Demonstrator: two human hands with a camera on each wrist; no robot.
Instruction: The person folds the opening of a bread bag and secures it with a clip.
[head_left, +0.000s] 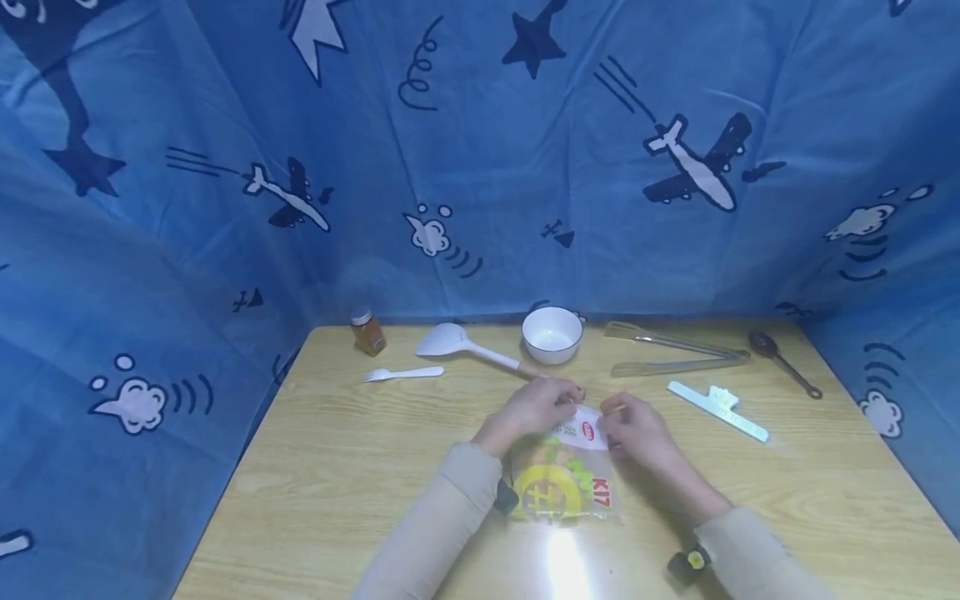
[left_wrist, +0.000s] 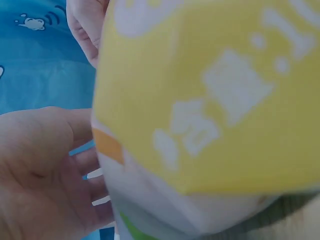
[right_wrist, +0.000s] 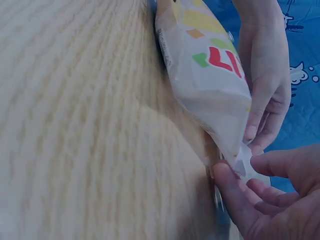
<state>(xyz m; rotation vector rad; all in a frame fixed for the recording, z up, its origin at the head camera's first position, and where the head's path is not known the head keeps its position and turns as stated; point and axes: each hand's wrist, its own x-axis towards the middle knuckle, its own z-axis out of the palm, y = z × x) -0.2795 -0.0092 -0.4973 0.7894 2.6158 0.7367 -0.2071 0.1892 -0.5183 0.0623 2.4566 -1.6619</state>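
Bag (head_left: 562,477), printed, one: lying on the wood-grain table (head_left: 322,483), nearer the person than the white bowl (head_left: 552,335). Left hand (head_left: 534,410): pinching the upper edge. Right hand (head_left: 639,433): thumb and fingertips pinching the opposite corner. Risks, as judged: uneven pulling could split the bag and scatter its contents; a slipping pinch could jolt the left hand into the adjacent spatula (head_left: 491,355).
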